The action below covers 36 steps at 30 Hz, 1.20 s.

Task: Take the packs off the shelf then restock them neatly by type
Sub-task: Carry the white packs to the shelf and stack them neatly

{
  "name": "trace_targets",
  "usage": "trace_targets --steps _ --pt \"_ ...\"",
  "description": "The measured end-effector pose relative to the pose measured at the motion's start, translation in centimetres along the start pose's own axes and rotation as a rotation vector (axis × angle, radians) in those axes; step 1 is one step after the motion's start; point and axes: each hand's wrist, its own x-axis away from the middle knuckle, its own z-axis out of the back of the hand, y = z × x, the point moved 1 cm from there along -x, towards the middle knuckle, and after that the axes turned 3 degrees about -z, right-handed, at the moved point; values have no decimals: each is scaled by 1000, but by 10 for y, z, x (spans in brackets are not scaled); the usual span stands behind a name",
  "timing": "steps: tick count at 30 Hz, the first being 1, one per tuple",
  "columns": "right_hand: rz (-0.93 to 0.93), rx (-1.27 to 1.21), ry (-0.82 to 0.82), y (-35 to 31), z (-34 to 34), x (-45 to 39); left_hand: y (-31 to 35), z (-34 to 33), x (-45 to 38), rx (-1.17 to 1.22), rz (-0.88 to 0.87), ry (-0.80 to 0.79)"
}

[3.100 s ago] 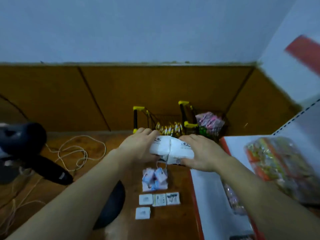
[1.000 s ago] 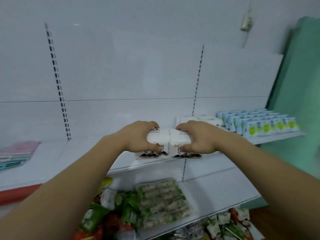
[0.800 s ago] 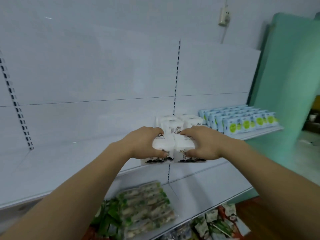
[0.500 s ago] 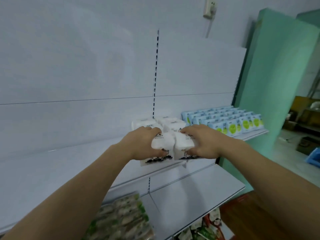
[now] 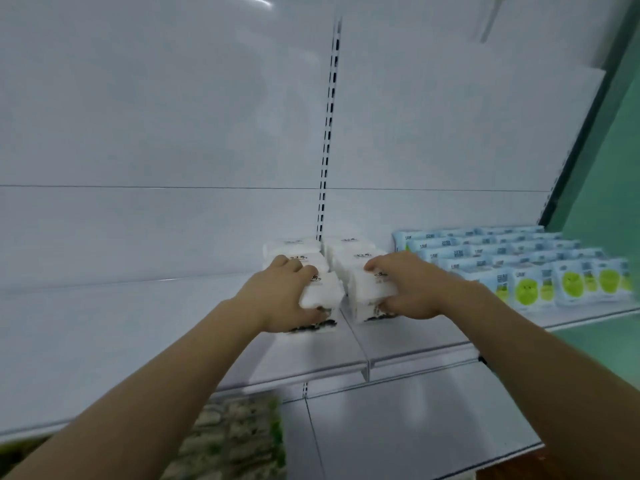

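Hands are each gripping one white pack: your left hand is curling round the left pack, your right hand round the right pack, both resting on the shelf. Directly behind them, touching, the white row is sitting, long axes running back toward the wall; the blue packs are lying to your right. You are likely needing only to push straight back.
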Motion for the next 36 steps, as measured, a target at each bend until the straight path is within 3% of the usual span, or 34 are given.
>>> trace_targets --steps 6,15,23,29,36 --pt "178 65 -13 30 -14 -23 16 -3 -2 18 123 -6" --pt "275 133 16 41 -20 -23 41 -3 0 -69 216 -50" --pt "354 141 195 27 11 -11 45 11 21 -118 274 110" --pt "480 73 329 -21 28 -13 36 31 67 -182 408 256" --pt "725 57 322 -140 6 5 9 48 173 -247 649 269"
